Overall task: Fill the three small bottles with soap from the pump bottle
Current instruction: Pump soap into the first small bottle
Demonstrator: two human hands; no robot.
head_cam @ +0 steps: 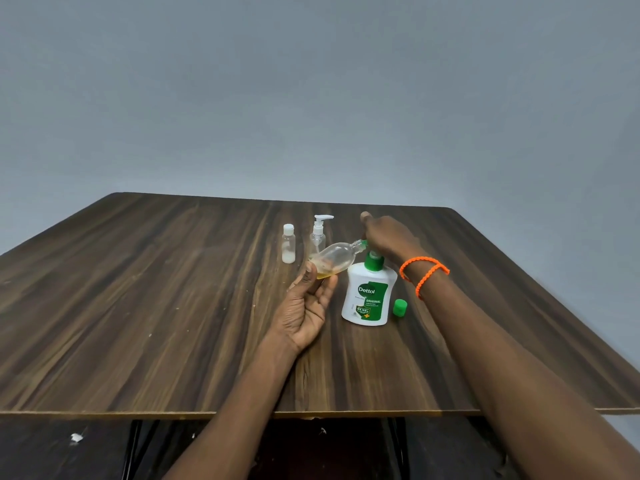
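The left hand [304, 306] holds a clear bottle [334, 259] by its base, fingers curled under it, tilting it so its neck meets the green nozzle of the pump bottle [369, 296]. A little amber soap pools in the low end. The right hand [384, 237] rests on the pump head, seemingly pressing it, though its fingers are mostly hidden (an orange band [424, 271] circles the wrist). A green cap [400, 307] lies just right of the pump bottle. Behind, on the table [138, 306], stand a capped bottle [288, 243] with white contents and a small pump-top bottle [319, 233], side by side.
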